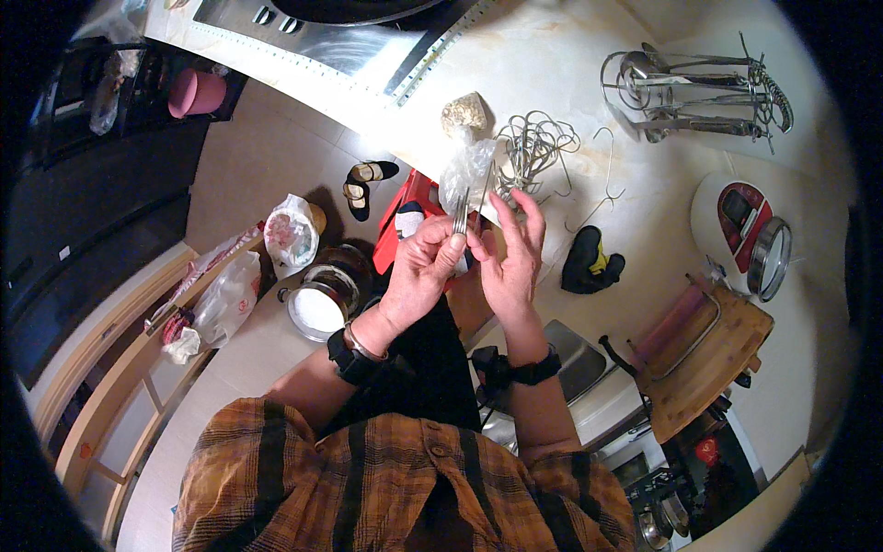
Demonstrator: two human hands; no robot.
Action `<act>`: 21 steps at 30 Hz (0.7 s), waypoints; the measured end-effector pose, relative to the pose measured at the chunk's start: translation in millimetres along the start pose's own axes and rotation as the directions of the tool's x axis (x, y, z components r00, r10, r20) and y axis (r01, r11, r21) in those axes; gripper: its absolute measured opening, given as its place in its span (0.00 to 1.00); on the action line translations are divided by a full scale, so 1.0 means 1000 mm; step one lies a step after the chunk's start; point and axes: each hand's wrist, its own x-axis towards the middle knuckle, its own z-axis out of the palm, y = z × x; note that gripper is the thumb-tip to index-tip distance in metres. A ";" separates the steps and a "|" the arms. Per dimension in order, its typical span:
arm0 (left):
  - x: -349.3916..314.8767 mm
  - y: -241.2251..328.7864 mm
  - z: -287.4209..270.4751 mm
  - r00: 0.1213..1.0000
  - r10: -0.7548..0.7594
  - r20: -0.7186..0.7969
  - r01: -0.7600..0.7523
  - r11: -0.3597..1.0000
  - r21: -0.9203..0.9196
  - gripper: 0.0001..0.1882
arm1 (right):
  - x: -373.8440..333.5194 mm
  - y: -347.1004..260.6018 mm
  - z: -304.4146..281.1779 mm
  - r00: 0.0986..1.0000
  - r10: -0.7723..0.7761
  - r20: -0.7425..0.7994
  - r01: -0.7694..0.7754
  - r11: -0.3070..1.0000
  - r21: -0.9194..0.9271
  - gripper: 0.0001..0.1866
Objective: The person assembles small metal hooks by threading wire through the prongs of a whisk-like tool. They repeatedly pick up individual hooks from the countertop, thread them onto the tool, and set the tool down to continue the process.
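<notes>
My left hand [422, 273] is closed around a metal fork [461, 217], its thin prongs pointing away from me. Beside it, my right hand [509, 261] has its fingers spread, with the thumb side close to the fork. A thin metal rod [483, 196] stands up between the two hands; which hand touches it, if either, I cannot tell. Just beyond lie a crumpled clear plastic bag [467, 172] and a tangled heap of metal wire hooks [533, 147]. A few loose hooks [609, 166] lie to the right of the heap.
A small bag of grains [463, 115] sits on the counter [359, 92] near the hob [322, 41]. To the right are a utensil rack [708, 92], a kitchen scale [731, 216], a black-and-yellow cloth item [591, 260] and a wooden board [708, 359]. A red stool [391, 225] stands below the counter.
</notes>
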 end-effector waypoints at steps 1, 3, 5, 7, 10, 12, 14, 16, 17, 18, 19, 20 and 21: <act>0.001 0.001 0.000 0.999 0.040 0.012 -0.041 0.997 0.071 0.11 | 0.001 0.002 -0.001 0.994 0.041 0.106 -0.045 0.998 0.040 0.20; 0.003 0.003 -0.001 1.000 0.004 0.027 -0.001 0.993 -0.117 0.11 | 0.002 0.006 0.000 0.991 0.003 0.132 -0.010 0.999 0.050 0.19; 0.007 0.005 -0.002 1.000 0.002 0.018 0.002 0.970 -0.241 0.12 | -0.002 0.011 0.002 0.985 0.043 0.167 -0.064 0.990 0.123 0.18; 0.011 0.010 -0.007 1.000 -0.021 -0.012 0.017 0.959 -0.284 0.13 | -0.006 0.021 0.007 0.993 0.063 0.099 -0.076 0.989 0.126 0.18; 0.016 0.015 -0.011 0.998 -0.049 -0.031 0.031 0.905 -0.424 0.16 | -0.011 0.044 0.011 0.982 0.155 0.110 -0.166 0.981 0.099 0.18; 0.020 0.016 -0.017 1.000 -0.006 -0.029 -0.008 0.884 -0.468 0.16 | -0.014 0.058 0.016 0.940 0.249 0.233 -0.313 0.902 0.298 0.18; 0.024 0.018 -0.023 1.000 -0.015 -0.021 0.001 0.833 -0.553 0.14 | -0.019 0.066 0.018 0.845 0.318 0.429 -0.510 0.719 0.471 0.20; 0.025 0.018 -0.028 0.998 -0.050 -0.023 0.022 0.747 -0.665 0.14 | -0.024 0.069 0.019 0.775 0.322 0.544 -0.614 0.591 0.524 0.22; 0.028 0.017 -0.030 0.998 -0.055 -0.042 0.012 0.737 -0.675 0.14 | -0.027 0.068 0.020 0.763 0.319 0.562 -0.626 0.582 0.519 0.22; 0.029 0.017 -0.032 0.997 -0.059 -0.052 0.010 0.752 -0.659 0.15 | -0.029 0.067 0.021 0.751 0.317 0.579 -0.639 0.573 0.514 0.23; 0.029 0.017 -0.035 0.997 -0.061 -0.057 0.010 0.765 -0.644 0.15 | -0.031 0.067 0.019 0.750 0.278 0.600 -0.630 0.576 0.521 0.21; 0.030 0.016 -0.036 0.996 -0.062 -0.062 0.009 0.774 -0.633 0.15 | -0.032 0.067 0.020 0.729 0.310 0.611 -0.657 0.568 0.496 0.20; 0.030 0.015 -0.037 0.997 -0.043 -0.068 -0.009 0.781 -0.624 0.15 | -0.032 0.066 0.020 0.723 0.312 0.617 -0.664 0.561 0.494 0.19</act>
